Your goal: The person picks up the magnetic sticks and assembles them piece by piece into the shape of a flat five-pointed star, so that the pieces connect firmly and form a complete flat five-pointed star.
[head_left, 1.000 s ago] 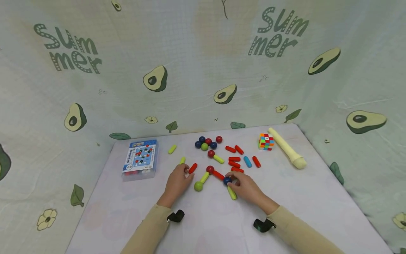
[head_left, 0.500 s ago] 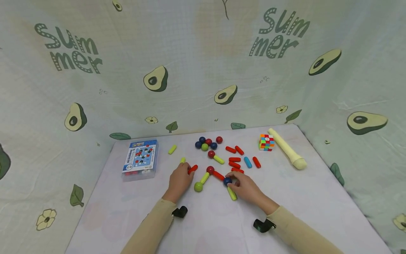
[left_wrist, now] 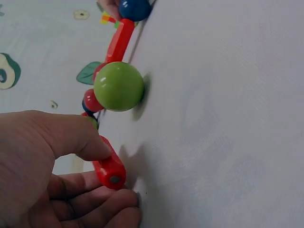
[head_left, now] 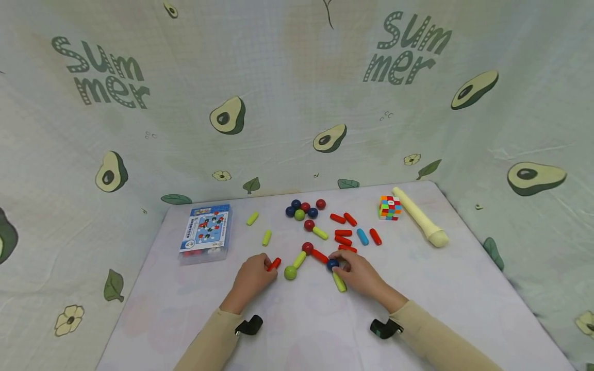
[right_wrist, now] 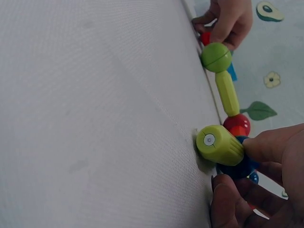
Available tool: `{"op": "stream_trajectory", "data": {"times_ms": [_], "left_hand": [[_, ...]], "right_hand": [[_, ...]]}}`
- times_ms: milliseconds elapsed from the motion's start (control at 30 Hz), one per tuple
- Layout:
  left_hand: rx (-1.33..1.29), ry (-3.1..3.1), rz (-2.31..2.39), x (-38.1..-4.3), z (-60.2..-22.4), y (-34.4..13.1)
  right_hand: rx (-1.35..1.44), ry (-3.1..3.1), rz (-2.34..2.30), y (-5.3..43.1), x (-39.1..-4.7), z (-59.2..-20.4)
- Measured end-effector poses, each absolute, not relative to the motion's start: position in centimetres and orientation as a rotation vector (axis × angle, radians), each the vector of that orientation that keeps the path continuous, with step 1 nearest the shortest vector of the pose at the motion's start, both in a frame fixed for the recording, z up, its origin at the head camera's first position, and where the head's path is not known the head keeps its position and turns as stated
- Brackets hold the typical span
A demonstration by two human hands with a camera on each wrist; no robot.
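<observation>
My left hand (head_left: 254, 277) pinches a red magnetic rod (left_wrist: 111, 172) between thumb and fingers, close over the table. To its right lies a joined chain: a green ball (head_left: 290, 272), a yellow-green rod (head_left: 299, 259), a red ball (head_left: 307, 248), a red rod (head_left: 319, 256), a dark blue ball (head_left: 332, 264) and a second yellow-green rod (right_wrist: 219, 145). My right hand (head_left: 356, 272) grips the dark blue ball at the chain's right end, thumb on one side and fingers on the other. In the right wrist view the fingers partly hide that ball.
Several loose balls (head_left: 299, 214) cluster at the back. Behind the chain lies a red ball joined to a yellow-green rod (head_left: 320, 233). Several red rods (head_left: 343, 240) and a blue rod (head_left: 362, 236) lie right of it. A boxed set (head_left: 205, 234), puzzle cube (head_left: 390, 207) and cream stick (head_left: 421, 217) stand farther out.
My left hand has taken hold of the red rod and drawn it back toward me, down and slightly left. The right hand and the chain stay in place.
</observation>
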State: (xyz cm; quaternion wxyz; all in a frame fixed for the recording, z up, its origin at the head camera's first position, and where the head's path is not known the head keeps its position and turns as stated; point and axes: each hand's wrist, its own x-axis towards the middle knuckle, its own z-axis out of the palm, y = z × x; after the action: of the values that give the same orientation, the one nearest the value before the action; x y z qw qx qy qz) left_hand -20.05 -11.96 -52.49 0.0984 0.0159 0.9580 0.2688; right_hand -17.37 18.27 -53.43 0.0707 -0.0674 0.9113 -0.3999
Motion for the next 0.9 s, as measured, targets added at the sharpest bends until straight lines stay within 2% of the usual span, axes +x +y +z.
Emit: {"op": "stream_trajectory", "data": {"times_ms": [400,900], "left_hand": [[0.238,2.569,0.886,-17.7,-51.5,-13.5],[0.265,2.567,1.019,-16.6,-52.6,-12.6]], "right_hand": [[-0.180,2.742,-1.198,18.1,-17.4,-53.5],[-0.190,2.737,-1.198,18.3,-17.5,-53.6]]}}
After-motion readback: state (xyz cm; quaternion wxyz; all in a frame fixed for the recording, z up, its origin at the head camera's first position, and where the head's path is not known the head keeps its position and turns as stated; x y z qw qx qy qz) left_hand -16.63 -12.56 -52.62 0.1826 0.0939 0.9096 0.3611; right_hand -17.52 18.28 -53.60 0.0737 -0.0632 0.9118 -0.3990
